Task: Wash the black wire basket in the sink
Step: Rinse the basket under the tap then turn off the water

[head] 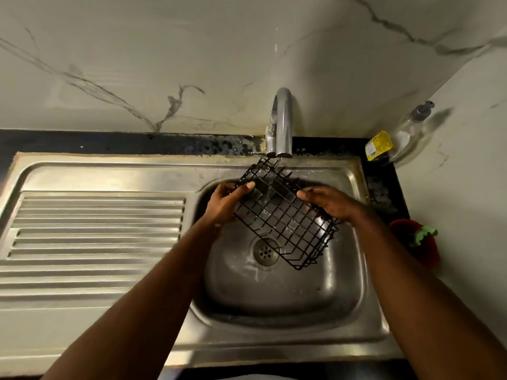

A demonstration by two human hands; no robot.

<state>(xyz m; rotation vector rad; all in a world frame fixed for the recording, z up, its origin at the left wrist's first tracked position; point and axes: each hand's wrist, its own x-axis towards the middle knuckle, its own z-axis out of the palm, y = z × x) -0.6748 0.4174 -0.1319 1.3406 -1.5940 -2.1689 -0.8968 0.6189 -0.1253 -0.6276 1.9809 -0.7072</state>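
The black wire basket (285, 215) hangs tilted over the steel sink bowl (288, 292), its far end under the chrome tap (281, 124). A thin stream of water runs from the tap through the basket's mesh. My left hand (226, 202) grips the basket's left rim, thumb on top. My right hand (329, 204) holds the right side of the basket, fingers curled over the wires. The drain (265, 253) shows below the basket.
A ribbed steel draining board (96, 231) lies left of the bowl. A clear soap dispenser with a yellow label (397, 138) stands in the back right corner. A red strawberry-shaped scrubber (417, 242) sits on the counter right of the sink. Marble wall behind.
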